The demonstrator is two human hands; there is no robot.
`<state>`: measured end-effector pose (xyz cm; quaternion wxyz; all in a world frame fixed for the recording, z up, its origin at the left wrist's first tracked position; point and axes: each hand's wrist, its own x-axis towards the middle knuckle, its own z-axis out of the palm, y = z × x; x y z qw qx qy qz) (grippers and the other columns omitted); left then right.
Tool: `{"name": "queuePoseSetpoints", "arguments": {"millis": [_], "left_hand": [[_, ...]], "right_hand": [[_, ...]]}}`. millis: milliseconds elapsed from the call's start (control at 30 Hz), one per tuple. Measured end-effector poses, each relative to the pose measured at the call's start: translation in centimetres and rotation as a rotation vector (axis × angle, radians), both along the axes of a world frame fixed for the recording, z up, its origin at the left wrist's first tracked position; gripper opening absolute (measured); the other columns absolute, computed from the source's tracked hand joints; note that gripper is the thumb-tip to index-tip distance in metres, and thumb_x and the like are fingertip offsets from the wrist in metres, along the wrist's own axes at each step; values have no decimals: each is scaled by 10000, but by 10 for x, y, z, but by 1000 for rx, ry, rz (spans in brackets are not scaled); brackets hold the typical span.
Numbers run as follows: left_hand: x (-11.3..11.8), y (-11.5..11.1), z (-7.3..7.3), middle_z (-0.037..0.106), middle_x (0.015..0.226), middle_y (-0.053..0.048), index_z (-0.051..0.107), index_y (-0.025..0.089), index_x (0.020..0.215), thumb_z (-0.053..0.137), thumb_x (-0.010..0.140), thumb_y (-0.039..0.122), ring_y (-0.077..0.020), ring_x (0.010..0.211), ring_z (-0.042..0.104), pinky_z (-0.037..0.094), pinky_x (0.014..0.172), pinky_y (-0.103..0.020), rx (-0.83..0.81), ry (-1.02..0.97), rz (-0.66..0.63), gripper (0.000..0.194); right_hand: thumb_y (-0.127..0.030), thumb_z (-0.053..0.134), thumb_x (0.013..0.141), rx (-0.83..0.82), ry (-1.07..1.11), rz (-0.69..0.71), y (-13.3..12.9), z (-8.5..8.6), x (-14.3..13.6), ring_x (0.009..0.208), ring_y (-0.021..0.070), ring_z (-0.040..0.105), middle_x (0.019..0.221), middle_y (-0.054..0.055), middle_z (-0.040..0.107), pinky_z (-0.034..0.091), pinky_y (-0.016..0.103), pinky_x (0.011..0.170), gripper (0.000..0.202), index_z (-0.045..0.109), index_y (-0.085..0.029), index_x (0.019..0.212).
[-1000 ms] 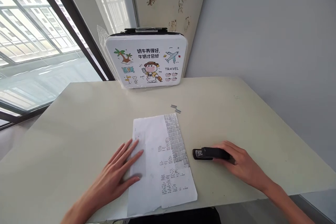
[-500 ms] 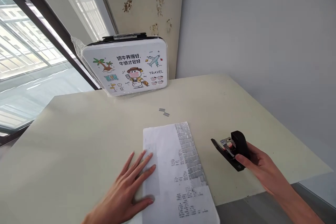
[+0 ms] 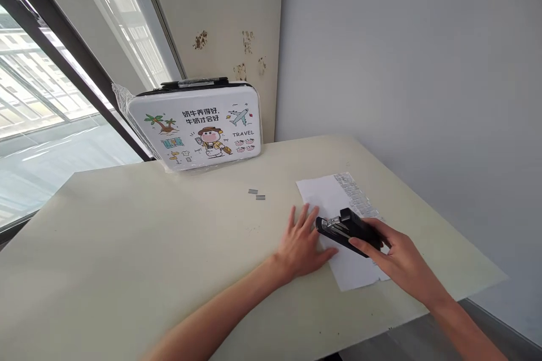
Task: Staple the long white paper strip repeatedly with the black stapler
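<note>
- Paper (image 3: 355,277): right of centre in the frame, lying flat and aslant on the desk (image 3: 127,259); white, mostly blank on the part that shows; its right side partly hidden from me by the stapler and an arm.
- Silvery rows (image 3: 354,194): set close together down the paper's upper right edge; they look like staples, too small to count from here.
- Left hand (image 3: 300,245): palm down across the paper's left edge; fingers spread, the tips and thumb on the sheet, the heel of the hand over the desk; bare forearm running to the bottom of the frame.
- Right hand (image 3: 398,256): closed round the rear of the stapler (image 3: 351,230), thumb along the near side, fingers over the far side; forearm coming in from the lower right.
- Stapler: black, over the middle of the paper, mouth gaping, metal channel showing between top and base; nose pointing left, close to the left hand's fingers; whether its base touches the paper, I cannot tell.
- Two small grey strips (image 3: 260,197): near the centre of the frame, on the desk, side by side; well apart from the stapler.
- Case (image 3: 199,124): upper left of centre, upright at the desk's back; white front, cartoon prints, the word TRAVEL; clear plastic wrap (image 3: 122,97) bunched at its left corner; dark handle on top.
- Grey wall (image 3: 402,67): fills the upper right; window (image 3: 42,101) at the upper left.
</note>
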<state>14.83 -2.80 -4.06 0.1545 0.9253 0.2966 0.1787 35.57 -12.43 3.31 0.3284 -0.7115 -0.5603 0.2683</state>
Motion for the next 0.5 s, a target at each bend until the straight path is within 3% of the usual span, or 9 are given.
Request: {"name": "queuePoseSetpoints", "arguments": {"millis": [67, 133, 233, 300, 367, 433, 500], "left_hand": [[13, 5, -1, 368, 1674, -161, 432, 205, 1572, 493, 1048, 564, -363, 1601, 189, 151, 1296, -612, 7, -44, -20, 638], [8, 6, 5, 430, 1633, -176, 421, 171, 1568, 462, 1077, 486, -336, 1587, 252, 211, 1295, -554, 1, -93, -98, 584], [-29, 1, 21, 595, 1485, -155, 553, 189, 1431, 491, 1068, 360, -276, 1466, 476, 336, 1248, -449, -35, -175, -282, 407], [-64, -2, 32, 695, 1331, -130, 666, 218, 1252, 482, 1059, 290, -263, 1323, 604, 429, 1152, -416, -79, -228, -320, 277], [-101, -4, 40, 758, 1027, -101, 718, 227, 1056, 502, 1037, 288, -235, 981, 708, 516, 924, -366, -166, -236, -230, 225], [-134, -2, 43, 638, 676, -31, 670, 223, 761, 543, 1007, 347, -175, 634, 591, 465, 674, -306, -281, -308, -2, 303], [-162, 4, 44, 467, 544, 20, 523, 214, 572, 612, 946, 434, -131, 517, 422, 353, 557, -273, -379, -424, 289, 443]], "right_hand": [[-624, 650, 924, 45, -37, 3, 7, 0, -7, 723, 196, 593, 841, 17, 708, 468, 248, 528, 405, 712, -265, 1101], [-624, 636, 936, 86, -65, 2, 14, 0, -13, 713, 192, 581, 834, 13, 701, 477, 256, 560, 401, 707, -266, 1100], [-611, 621, 953, 135, -83, 23, 28, -3, -25, 754, 208, 617, 895, 29, 725, 506, 283, 634, 390, 696, -262, 1109], [-580, 619, 967, 161, -69, 74, 41, -7, -36, 808, 226, 649, 955, 44, 740, 526, 308, 693, 356, 687, -259, 1107], [-534, 628, 976, 186, -43, 148, 57, -13, -51, 861, 237, 670, 1008, 51, 743, 540, 331, 749, 304, 679, -260, 1099], [-487, 646, 978, 207, -16, 239, 73, -18, -72, 902, 240, 683, 1036, 51, 737, 547, 347, 790, 257, 675, -263, 1101], [-452, 666, 972, 213, -9, 335, 88, -22, -95, 912, 236, 689, 1032, 42, 729, 552, 350, 798, 222, 679, -269, 1096]]}}
